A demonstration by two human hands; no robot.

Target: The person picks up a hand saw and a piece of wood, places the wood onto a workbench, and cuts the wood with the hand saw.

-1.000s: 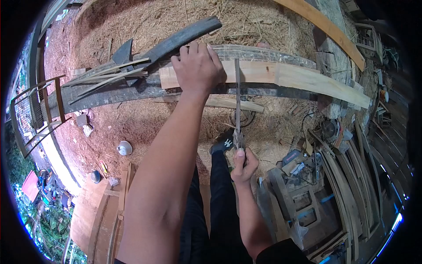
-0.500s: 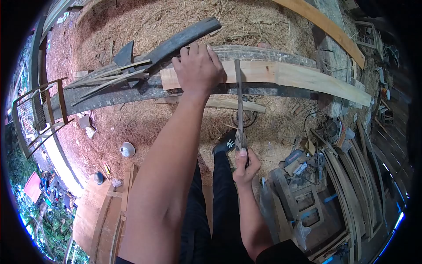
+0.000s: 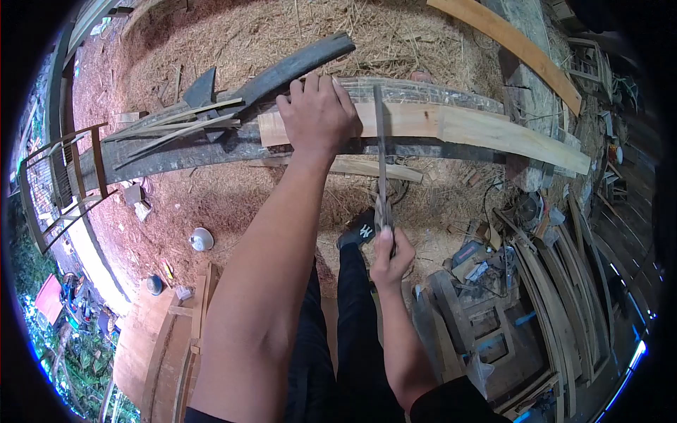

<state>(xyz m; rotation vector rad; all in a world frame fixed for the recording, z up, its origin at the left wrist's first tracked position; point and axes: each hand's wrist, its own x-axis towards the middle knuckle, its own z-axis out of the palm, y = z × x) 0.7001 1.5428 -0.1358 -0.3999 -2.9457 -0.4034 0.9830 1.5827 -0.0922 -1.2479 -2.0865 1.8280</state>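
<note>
A pale board (image 3: pixel 508 137) lies across a dark, weathered beam (image 3: pixel 169 162). My left hand (image 3: pixel 319 116) presses on the board near its left end, with the fingers curled over its far edge. In my right hand (image 3: pixel 392 259) is the handle of a hand saw (image 3: pixel 382 162), and its narrow blade crosses the board just right of my left hand. Whether the blade has cut into the wood cannot be made out. Thin wood strips (image 3: pixel 185 116) and a dark plank (image 3: pixel 296 65) rest at the beam's left part.
Shavings cover the ground (image 3: pixel 282 204). An orange-brown plank (image 3: pixel 515 46) lies at upper right, a wooden frame (image 3: pixel 96 162) stands at left, and long curved boards (image 3: pixel 557 310) are stacked at lower right. A white bowl-shaped object (image 3: pixel 201 239) sits on the shavings.
Since half a second ago, my right hand and the saw have moved forward, away from my body. My left hand stays in place on the board.
</note>
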